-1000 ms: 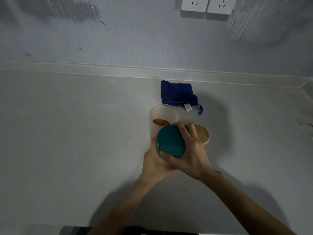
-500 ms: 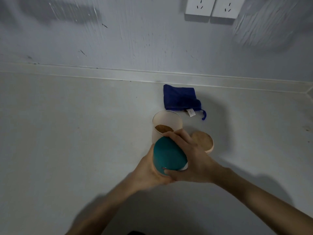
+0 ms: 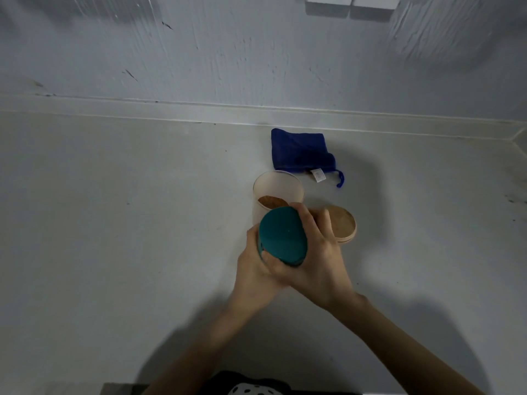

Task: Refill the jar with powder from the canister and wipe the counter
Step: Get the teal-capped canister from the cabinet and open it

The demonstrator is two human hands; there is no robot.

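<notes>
A frosted, lidless jar [image 3: 278,189] stands on the counter with a little brown powder at its bottom. Just in front of it I hold a canister topped by a teal lid [image 3: 282,236]. My left hand [image 3: 252,269] wraps the canister body from the left; the body itself is mostly hidden. My right hand [image 3: 319,258] grips the teal lid from the right, fingers curled over its rim. A round wooden jar lid [image 3: 343,226] lies flat to the right of the jar. A folded blue cloth [image 3: 302,151] lies behind the jar.
The pale counter [image 3: 128,209] runs to a low back ledge [image 3: 171,108] under the wall. Two white wall sockets [image 3: 350,2] sit at the top edge. Dark specks mark the counter at the far right [image 3: 513,199].
Both hands stay clamped on the canister and its teal lid; the lid's tilt has shifted and my right fingers have moved around its rim. The camera view has shifted slightly.
</notes>
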